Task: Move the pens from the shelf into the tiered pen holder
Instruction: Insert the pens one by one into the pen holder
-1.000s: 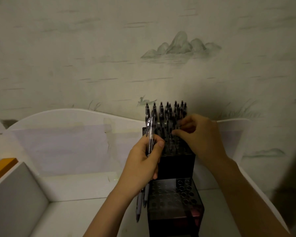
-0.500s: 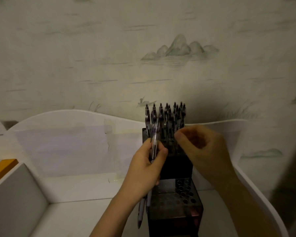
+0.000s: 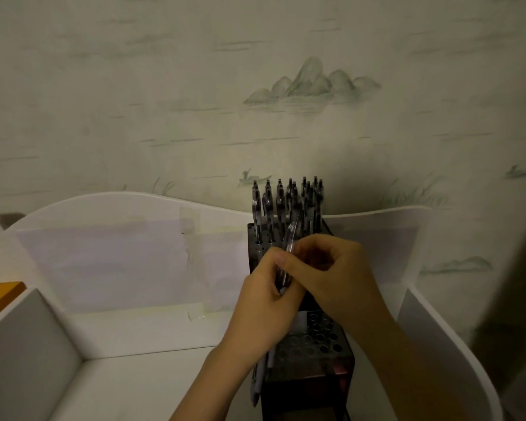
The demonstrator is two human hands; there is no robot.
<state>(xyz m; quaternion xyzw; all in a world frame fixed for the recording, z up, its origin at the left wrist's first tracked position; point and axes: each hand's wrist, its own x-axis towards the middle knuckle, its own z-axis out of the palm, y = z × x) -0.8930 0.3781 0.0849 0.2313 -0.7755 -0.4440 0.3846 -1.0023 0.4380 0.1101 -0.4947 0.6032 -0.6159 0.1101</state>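
The left hand (image 3: 264, 302) is gripping a small bunch of pens (image 3: 263, 372), their tips hanging below the fist beside the tiered pen holder (image 3: 307, 354). The right hand (image 3: 334, 278) is pinching one clear pen (image 3: 289, 247) from that bunch, just before the holder's upper tier, where many pens are standing upright on the white shelf (image 3: 152, 332).

I see wallpaper (image 3: 195, 86) with a painted mountain motif (image 3: 312, 82) well above the fingers, an orange block (image 3: 0, 294) far left of them, taped paper (image 3: 119, 262) left.
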